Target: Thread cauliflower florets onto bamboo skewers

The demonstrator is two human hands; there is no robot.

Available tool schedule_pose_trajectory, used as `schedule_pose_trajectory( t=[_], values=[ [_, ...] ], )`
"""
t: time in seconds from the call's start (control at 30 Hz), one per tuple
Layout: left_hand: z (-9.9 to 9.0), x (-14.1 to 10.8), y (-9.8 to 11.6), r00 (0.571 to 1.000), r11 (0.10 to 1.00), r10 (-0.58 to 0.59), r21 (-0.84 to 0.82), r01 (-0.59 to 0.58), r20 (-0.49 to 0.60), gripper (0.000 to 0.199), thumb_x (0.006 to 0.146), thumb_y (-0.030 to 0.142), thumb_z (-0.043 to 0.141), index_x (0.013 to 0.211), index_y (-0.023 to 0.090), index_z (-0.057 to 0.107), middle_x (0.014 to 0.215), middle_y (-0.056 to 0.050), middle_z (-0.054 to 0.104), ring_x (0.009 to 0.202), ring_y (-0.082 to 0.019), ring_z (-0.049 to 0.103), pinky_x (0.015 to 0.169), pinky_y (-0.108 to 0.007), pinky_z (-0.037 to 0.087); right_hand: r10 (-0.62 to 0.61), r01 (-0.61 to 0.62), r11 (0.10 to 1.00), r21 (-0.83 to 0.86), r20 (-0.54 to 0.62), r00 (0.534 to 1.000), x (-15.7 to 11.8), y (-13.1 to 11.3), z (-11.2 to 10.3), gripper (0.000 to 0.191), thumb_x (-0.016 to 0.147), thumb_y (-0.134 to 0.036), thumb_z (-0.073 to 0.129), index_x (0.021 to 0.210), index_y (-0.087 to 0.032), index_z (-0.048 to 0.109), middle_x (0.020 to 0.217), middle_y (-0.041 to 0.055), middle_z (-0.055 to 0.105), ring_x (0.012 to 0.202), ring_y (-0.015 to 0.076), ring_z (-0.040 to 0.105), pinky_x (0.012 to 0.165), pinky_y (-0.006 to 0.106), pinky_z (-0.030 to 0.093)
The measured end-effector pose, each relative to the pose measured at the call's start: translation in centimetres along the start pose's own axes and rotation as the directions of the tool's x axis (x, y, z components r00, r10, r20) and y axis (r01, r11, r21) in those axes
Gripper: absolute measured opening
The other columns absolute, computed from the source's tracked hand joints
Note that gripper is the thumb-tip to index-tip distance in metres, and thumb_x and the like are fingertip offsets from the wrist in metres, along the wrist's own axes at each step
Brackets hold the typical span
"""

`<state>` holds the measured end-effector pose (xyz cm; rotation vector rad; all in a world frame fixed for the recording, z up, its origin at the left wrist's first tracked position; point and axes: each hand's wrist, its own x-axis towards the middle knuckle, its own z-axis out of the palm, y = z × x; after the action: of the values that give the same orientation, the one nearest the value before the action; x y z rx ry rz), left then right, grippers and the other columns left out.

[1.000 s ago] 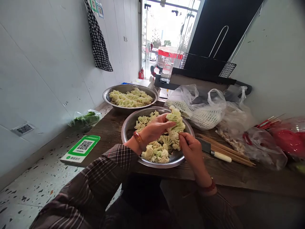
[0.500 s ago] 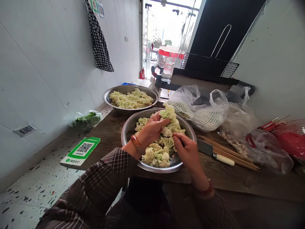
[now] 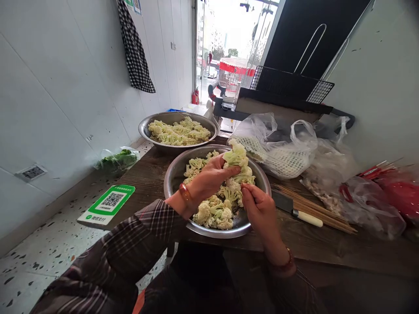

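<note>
My left hand (image 3: 212,176) grips pale cauliflower florets (image 3: 236,158) above a metal bowl (image 3: 169,176). Just right of the florets, my right hand (image 3: 260,205) is closed in a pinch by their lower edge; what its fingertips hold is too small to make out. More cauliflower pieces (image 3: 214,213) lie in the bowl under both hands. Behind it stands a second metal bowl (image 3: 144,127) with cauliflower (image 3: 176,133) and thin sticks across it.
A cleaver (image 3: 307,218) and a bundle of wooden skewers (image 3: 327,216) lie right of the near bowl. Plastic bags (image 3: 288,155) sit behind them. A green QR code sign (image 3: 111,201) is at the table's left edge. A grill basket (image 3: 291,83) stands at the back.
The view has shifted slightly. Both hands have moved a little to the right over the bowl, with the florets still in my left hand.
</note>
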<state>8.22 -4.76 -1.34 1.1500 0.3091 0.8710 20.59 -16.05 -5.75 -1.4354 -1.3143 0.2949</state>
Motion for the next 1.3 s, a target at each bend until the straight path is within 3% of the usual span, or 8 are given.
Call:
schedule_pose_trajectory(
  t=[0.2,0.4,0.6,0.83,0.93,1.07,1.3],
  values=[
    [0.0,0.0,-0.5,0.999,0.999,0.036,0.002,-0.036,0.018,0.036,0.070,0.030,0.086,0.096,0.014,0.069,0.089,-0.004,0.070,0.077,-0.013,0.063,0.074,-0.026,0.049,0.013,-0.013,1.000,-0.013,-0.007,1.000,-0.1,-0.2,0.0,0.032,0.095,-0.044,0.053,0.091,-0.020,0.074,0.056,-0.0003,0.056,0.059,0.0190,0.057,0.053,0.029,0.044],
    [0.1,-0.1,0.4,0.999,0.999,0.041,0.001,-0.041,-0.022,0.037,0.071,0.037,0.085,0.094,0.015,0.067,0.085,-0.003,0.068,0.074,-0.012,0.061,0.068,-0.024,0.047,0.025,-0.025,0.999,0.028,0.020,0.999,0.1,0.1,0.1,0.035,0.098,-0.045,0.052,0.083,-0.019,0.070,0.055,-0.0027,0.051,0.055,0.0145,0.050,0.052,0.026,0.039],
    [-0.5,0.1,0.7,0.984,0.988,0.112,0.117,-0.097,-0.137,0.039,0.078,0.050,0.076,0.072,0.016,0.059,0.063,0.004,0.049,0.058,-0.008,0.042,0.055,-0.023,0.034,0.025,-0.026,1.000,0.006,0.070,0.997,0.0,0.2,0.1,0.035,0.097,-0.045,0.054,0.089,-0.018,0.074,0.054,-0.0033,0.049,0.056,0.0150,0.050,0.053,0.026,0.039],
    [-0.5,0.0,1.0,0.982,0.982,0.132,0.151,-0.111,-0.134,0.033,0.077,0.041,0.075,0.068,0.016,0.056,0.063,0.005,0.043,0.059,-0.007,0.033,0.056,-0.023,0.030,-0.034,0.035,0.999,-0.018,0.054,0.998,-0.2,0.4,0.1,0.032,0.096,-0.042,0.055,0.091,-0.018,0.075,0.067,0.0023,0.067,0.064,0.0182,0.061,0.060,0.028,0.046],
    [-0.4,0.1,1.0,0.985,0.984,0.122,0.145,-0.104,-0.121,0.032,0.076,0.040,0.076,0.067,0.015,0.057,0.065,0.004,0.045,0.061,-0.008,0.036,0.056,-0.023,0.031,-0.069,0.070,0.997,-0.029,0.033,0.997,-0.3,0.2,0.1,0.030,0.096,-0.040,0.056,0.085,-0.019,0.074,0.075,0.0038,0.072,0.069,0.0188,0.065,0.065,0.029,0.048],
    [-0.3,0.2,0.6,0.983,0.987,0.131,0.105,-0.118,-0.125,0.035,0.075,0.039,0.079,0.066,0.015,0.056,0.064,0.004,0.046,0.060,-0.007,0.037,0.056,-0.021,0.032,-0.061,0.062,0.997,-0.042,0.016,0.998,-0.1,-0.1,0.0,0.034,0.096,-0.041,0.055,0.073,-0.020,0.069,0.064,0.0008,0.065,0.062,0.0167,0.060,0.061,0.028,0.045],
    [0.0,0.1,0.7,0.997,0.995,0.044,-0.081,-0.049,-0.063,0.034,0.077,0.042,0.080,0.094,0.016,0.066,0.082,-0.001,0.066,0.070,-0.010,0.059,0.065,-0.022,0.047,0.027,-0.028,0.999,0.043,0.025,0.999,0.2,0.1,0.2,0.032,0.098,-0.043,0.054,0.085,-0.019,0.070,0.058,-0.0033,0.051,0.056,0.0132,0.047,0.054,0.026,0.037]
  ],
)
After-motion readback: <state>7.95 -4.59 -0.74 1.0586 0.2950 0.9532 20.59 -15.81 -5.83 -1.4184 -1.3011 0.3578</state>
